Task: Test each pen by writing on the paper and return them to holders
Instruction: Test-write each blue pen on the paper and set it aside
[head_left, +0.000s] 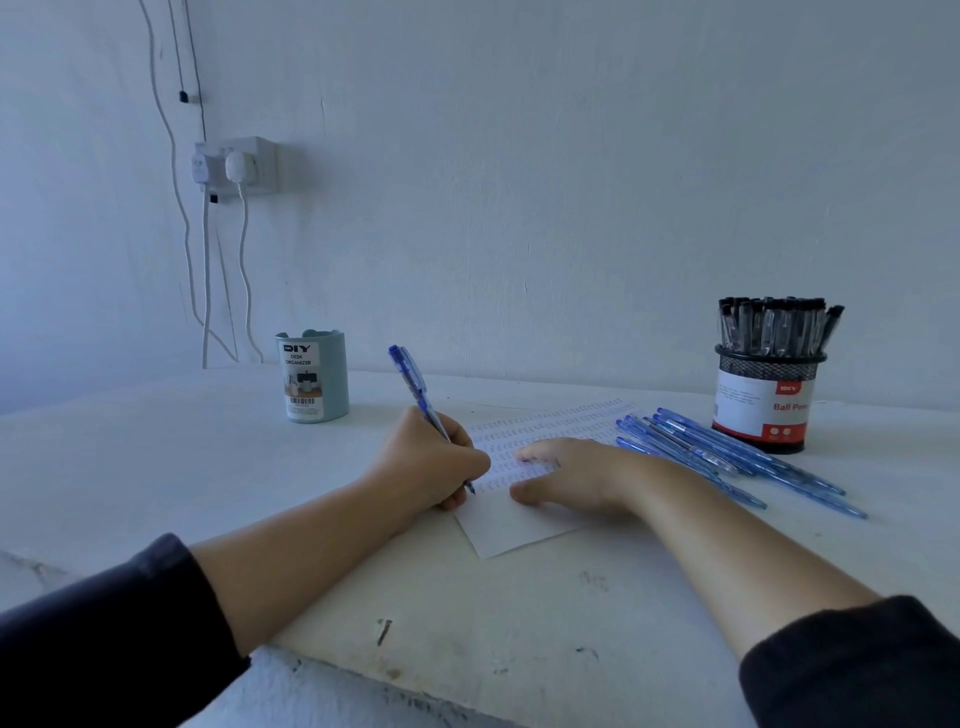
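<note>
- Head view: my left hand (426, 462) has its grip curled round a blue pen (422, 402). The pen's tip touches the paper (511, 525) at the lower end of the written rows, and its clicker end tilts up and away from me, toward the wall.
- My right hand (569, 475) lies flat on the paper just right of the pen tip. Its grip is slack and holds nothing; the fingers are stretched out and the thumb presses near the sheet's blank lower part.
- The paper lies on the white desk (156, 467), turned at an angle, one corner pointing toward me. Rows of small blue marks fill its far part.
- A bunch of loose blue pens (727, 457) lies on the desk just right of the paper, beside my right forearm, their far ends over the sheet's edge.
- Behind them stands a black mesh holder (763, 400) packed with black-capped pens (776, 325).
- A pale teal desk organizer (311, 376) stands at the far left of the desk, well apart from the paper.
- A wall socket (236, 166) with white cables is above it.
</note>
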